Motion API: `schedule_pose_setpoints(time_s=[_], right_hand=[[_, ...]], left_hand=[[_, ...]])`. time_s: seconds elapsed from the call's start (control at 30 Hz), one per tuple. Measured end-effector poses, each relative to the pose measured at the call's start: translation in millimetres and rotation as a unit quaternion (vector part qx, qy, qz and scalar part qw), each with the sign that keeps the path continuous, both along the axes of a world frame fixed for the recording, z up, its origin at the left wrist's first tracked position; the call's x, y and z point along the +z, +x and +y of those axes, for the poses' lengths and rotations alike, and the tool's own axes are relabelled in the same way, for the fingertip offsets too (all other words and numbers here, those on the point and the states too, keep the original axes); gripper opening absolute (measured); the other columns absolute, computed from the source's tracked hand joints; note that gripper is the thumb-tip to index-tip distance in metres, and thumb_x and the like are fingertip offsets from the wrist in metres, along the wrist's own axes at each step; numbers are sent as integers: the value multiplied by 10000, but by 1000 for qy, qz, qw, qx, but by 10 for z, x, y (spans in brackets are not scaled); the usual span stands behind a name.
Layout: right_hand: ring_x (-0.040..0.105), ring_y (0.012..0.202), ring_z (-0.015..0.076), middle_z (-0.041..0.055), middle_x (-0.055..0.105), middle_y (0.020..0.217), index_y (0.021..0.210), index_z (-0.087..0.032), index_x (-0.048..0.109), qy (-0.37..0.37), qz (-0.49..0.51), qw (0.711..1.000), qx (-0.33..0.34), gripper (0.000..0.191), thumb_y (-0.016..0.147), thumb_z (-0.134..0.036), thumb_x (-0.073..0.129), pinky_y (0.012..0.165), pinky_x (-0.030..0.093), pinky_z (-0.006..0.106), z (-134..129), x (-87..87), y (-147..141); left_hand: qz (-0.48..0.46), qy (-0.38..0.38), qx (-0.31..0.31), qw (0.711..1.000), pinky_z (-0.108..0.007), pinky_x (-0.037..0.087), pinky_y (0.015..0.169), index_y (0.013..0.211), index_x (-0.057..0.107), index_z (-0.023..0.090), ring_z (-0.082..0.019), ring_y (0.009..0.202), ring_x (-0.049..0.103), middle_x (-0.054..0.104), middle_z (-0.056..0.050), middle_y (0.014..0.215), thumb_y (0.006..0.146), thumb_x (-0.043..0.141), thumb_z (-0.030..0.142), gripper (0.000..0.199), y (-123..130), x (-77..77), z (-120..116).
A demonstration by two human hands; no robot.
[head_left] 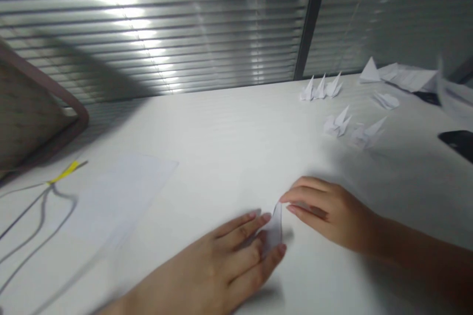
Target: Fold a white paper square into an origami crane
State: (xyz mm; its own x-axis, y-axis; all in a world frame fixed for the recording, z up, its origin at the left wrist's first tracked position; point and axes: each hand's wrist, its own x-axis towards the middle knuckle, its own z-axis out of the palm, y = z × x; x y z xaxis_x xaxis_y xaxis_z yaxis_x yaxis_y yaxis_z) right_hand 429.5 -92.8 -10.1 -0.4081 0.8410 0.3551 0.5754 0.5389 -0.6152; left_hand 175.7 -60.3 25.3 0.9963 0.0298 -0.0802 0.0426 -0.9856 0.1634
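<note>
The left hand (207, 261) and right hand (328, 211) come together on a small piece of folded white paper (273, 231): the left fingers press against its lower part, and the right fingertips (284, 198) pinch its narrow upper tip. The paper lies on a white table (221, 133). Beyond the folded paper and to the right stand several crisp, pointed paper birds (321, 88), with looser paper sheets (406, 76) farther off. A black flat object (458, 142) lies right of the folded paper. To its left lie a smooth blank white sheet (121, 197) and a thin grey cable (44, 221) with a yellow tag (64, 172). Slatted blinds (155, 24) run behind the table.
</note>
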Motion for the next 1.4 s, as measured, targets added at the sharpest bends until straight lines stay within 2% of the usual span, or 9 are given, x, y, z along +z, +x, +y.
schedule_pose_setpoints(time_s=[0.07, 0.13, 0.3, 0.43, 0.67, 0.9, 1.07, 1.2, 1.4], right_hand=[[579, 865, 149, 41, 659, 942, 1019, -174, 635, 63, -38, 997, 22, 154, 902, -141, 541, 782, 446, 282, 75, -70, 45], [573, 829, 150, 36, 663, 913, 1001, -175, 649, 98, -79, 991, 45, 152, 898, -128, 548, 757, 443, 288, 109, -97, 67], [541, 742, 151, 30, 655, 812, 884, -154, 652, 180, -163, 967, 83, 122, 891, -98, 544, 662, 413, 289, 108, -78, 67], [525, 734, 164, 31, 657, 798, 897, -139, 651, 211, -210, 949, 108, 126, 906, -116, 527, 645, 390, 312, 112, -42, 65], [506, 659, 174, 61, 637, 725, 769, -113, 649, 282, -250, 913, 155, 212, 889, -56, 483, 593, 354, 329, 83, 63, 32], [489, 602, 162, 80, 617, 693, 641, -148, 600, 294, -274, 900, 172, 344, 892, -19, 402, 599, 369, 333, 31, 106, -4], [489, 595, 174, 83, 631, 699, 628, -165, 606, 294, -302, 890, 175, 332, 845, 5, 422, 569, 377, 338, -32, 130, -40], [489, 614, 182, 94, 650, 735, 667, -152, 634, 279, -312, 893, 163, 284, 824, 6, 458, 546, 373, 333, -72, 122, -41], [521, 686, 185, 91, 658, 815, 856, -85, 684, 250, -290, 917, 109, 274, 860, 13, 428, 598, 404, 336, -128, 51, -15]], left_hand=[[-2, -1, -4, 1000, -420, 266, 1144, 1422, 346, 62, -300, 1336, 382, 571, -144, 1317, 869, 555, 487, 728, 19, -15, 2], [-28, 10, 24, 999, -395, 285, 1141, 1398, 387, 57, -286, 1325, 402, 562, -128, 1331, 911, 511, 433, 628, 41, -62, -26], [-110, 41, 108, 987, -306, 352, 1118, 1353, 459, 86, -210, 1300, 443, 560, -67, 1343, 963, 423, 162, 399, 91, -191, -147], [-113, 75, 101, 986, -325, 380, 1103, 1312, 510, 92, -233, 1305, 438, 472, -86, 1424, 960, 425, 142, 365, 103, -200, -186], [-107, 91, 94, 986, -343, 387, 1103, 1327, 492, 66, -245, 1290, 456, 490, -106, 1404, 978, 379, 150, 377, 85, -225, -214], [-105, 74, 97, 987, -349, 371, 1116, 1300, 522, 68, -235, 1269, 483, 499, -99, 1397, 979, 384, 155, 360, 108, -183, -196], [-81, 51, 98, 991, -351, 338, 1135, 1320, 503, 89, -226, 1285, 465, 485, -64, 1409, 978, 407, 191, 369, 106, -130, -173], [-79, 53, 101, 990, -340, 317, 1146, 1362, 451, 82, -219, 1305, 438, 480, -53, 1414, 976, 417, 202, 406, 107, -132, -162], [-63, 62, 78, 993, -343, 342, 1120, 1318, 500, 71, -238, 1284, 460, 478, -90, 1415, 972, 381, 161, 377, 102, -129, -151]])
